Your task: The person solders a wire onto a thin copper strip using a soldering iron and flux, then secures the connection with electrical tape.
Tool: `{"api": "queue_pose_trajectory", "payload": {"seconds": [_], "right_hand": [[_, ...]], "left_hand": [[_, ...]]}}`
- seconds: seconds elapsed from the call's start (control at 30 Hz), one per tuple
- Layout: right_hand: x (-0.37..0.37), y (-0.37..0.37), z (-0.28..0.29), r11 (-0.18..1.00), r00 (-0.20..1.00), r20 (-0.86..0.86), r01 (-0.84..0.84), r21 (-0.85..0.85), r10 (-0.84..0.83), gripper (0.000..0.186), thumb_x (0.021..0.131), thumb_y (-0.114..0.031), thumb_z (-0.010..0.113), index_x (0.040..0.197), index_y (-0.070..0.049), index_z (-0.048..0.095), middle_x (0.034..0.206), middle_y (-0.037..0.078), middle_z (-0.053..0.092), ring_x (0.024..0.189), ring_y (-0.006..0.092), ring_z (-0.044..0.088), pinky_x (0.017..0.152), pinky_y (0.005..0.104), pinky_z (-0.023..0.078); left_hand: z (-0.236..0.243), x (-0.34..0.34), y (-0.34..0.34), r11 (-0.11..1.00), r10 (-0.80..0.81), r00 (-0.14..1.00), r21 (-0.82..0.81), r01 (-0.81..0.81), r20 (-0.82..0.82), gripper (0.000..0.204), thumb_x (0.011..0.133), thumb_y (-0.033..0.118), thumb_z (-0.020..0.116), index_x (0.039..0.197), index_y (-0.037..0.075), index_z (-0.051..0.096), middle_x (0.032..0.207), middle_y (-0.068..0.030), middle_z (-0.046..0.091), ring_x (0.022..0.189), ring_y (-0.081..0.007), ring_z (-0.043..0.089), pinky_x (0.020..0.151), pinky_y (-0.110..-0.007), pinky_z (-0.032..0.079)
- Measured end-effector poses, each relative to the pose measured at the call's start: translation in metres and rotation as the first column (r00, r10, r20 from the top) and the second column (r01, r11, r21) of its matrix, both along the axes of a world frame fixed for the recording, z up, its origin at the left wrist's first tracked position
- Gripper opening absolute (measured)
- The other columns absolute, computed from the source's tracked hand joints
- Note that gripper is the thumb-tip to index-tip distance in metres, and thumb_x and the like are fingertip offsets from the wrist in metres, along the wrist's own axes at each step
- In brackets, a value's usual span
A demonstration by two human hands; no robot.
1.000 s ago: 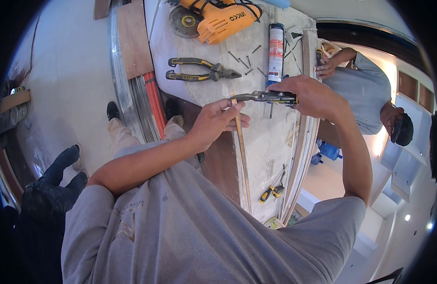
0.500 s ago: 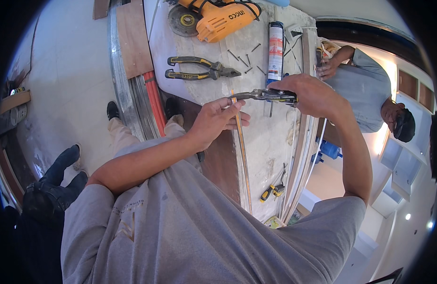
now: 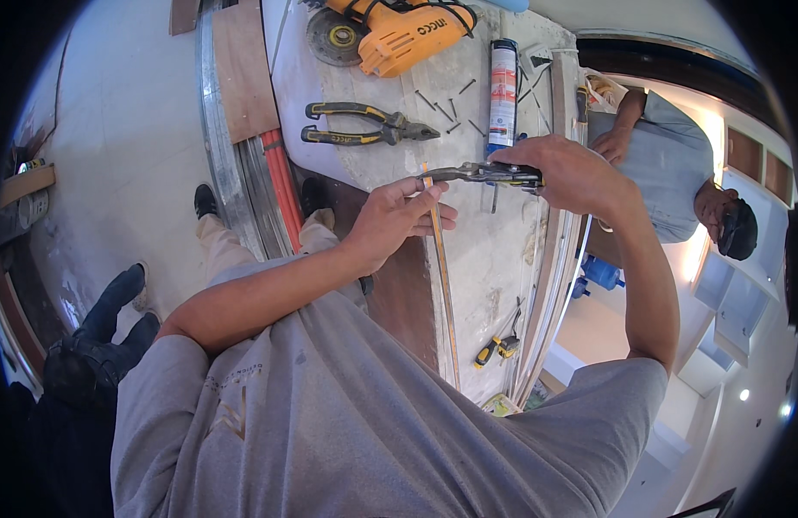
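Gripping the snips [image 3: 481,173] by the handles, the right hand [image 3: 580,177] holds the jaws at the narrow strip [image 3: 444,289], near its far end. The left hand [image 3: 389,223] pinches the strip beside the jaw tips, other fingers loosely extended; the strip runs along the edge of the worktop [image 3: 494,272]. Black-and-yellow pliers [image 3: 386,131] lie beyond the left hand, with loose screws [image 3: 445,111] between them and a cartridge [image 3: 503,95].

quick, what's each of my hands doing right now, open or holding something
Left hand: closed on the thin strip, thumb against it.
Right hand: closed around the handles of the snips.
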State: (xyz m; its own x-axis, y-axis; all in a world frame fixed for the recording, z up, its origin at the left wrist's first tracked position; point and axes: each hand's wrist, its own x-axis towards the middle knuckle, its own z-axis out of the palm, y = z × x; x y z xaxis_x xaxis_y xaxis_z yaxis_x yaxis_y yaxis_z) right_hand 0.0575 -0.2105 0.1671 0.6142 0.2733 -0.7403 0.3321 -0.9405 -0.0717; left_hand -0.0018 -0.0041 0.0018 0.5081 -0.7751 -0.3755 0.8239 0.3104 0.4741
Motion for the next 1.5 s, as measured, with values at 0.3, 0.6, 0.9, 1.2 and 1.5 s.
{"api": "queue_pose_trajectory", "payload": {"seconds": [0.3,0.6,0.9,1.2,1.5], "right_hand": [[0.002,0.0064,0.0047,0.999,0.999,-0.02,0.044,-0.031,-0.045,0.062,0.065,0.015,0.055,0.122,-0.009,0.059,0.113,0.014,0.064,0.105,0.0348,0.058,0.093,0.0413,0.045],[0.0043,0.0055,0.0039,0.996,0.996,-0.044,0.084,0.006,-0.084,0.054,0.071,0.013,0.05,0.119,-0.008,0.062,0.107,0.017,0.064,0.102,0.035,0.058,0.09,0.0412,0.046],[-0.0007,0.0036,0.0057,0.998,0.997,-0.04,0.065,-0.027,-0.066,0.065,0.065,0.015,0.055,0.125,-0.01,0.058,0.118,0.014,0.062,0.109,0.0342,0.057,0.096,0.0402,0.044],[-0.0025,0.0021,0.005,0.998,0.999,-0.016,0.028,-0.064,-0.03,0.066,0.066,0.016,0.053,0.126,-0.01,0.057,0.119,0.015,0.061,0.11,0.0342,0.056,0.098,0.0407,0.043],[-0.0008,0.0043,0.0039,0.997,0.999,-0.027,0.018,-0.079,-0.021,0.066,0.065,0.016,0.053,0.126,-0.01,0.057,0.116,0.015,0.062,0.108,0.0345,0.057,0.097,0.0411,0.043]], "left_hand": [[-0.0001,-0.0001,-0.0004,1.0,0.005,1.0,0.0,-0.005,-0.006,0.041,0.099,0.027,0.051,0.123,-0.005,0.048,0.1,-0.0197,0.066,0.094,-0.0259,0.068,0.084,-0.033,0.055],[0.0001,-0.0004,0.0009,1.0,0.008,1.0,-0.018,-0.008,0.017,0.039,0.099,0.027,0.05,0.125,-0.002,0.048,0.101,-0.0197,0.067,0.094,-0.0261,0.068,0.084,-0.033,0.055],[-0.0005,-0.0009,-0.0004,1.0,0.01,1.0,-0.024,-0.009,0.005,0.04,0.099,0.027,0.05,0.125,-0.003,0.048,0.1,-0.0194,0.067,0.094,-0.0257,0.068,0.084,-0.033,0.055],[0.001,-0.0009,-0.003,1.0,0.017,0.999,-0.001,-0.017,-0.046,0.042,0.097,0.032,0.055,0.121,-0.002,0.055,0.096,-0.016,0.067,0.09,-0.0211,0.068,0.08,-0.03,0.054],[-0.0014,-0.0011,-0.0031,1.0,0.023,0.999,-0.011,-0.023,-0.039,0.041,0.097,0.032,0.054,0.121,-0.002,0.055,0.096,-0.0163,0.067,0.089,-0.0209,0.068,0.079,-0.03,0.054]]}}
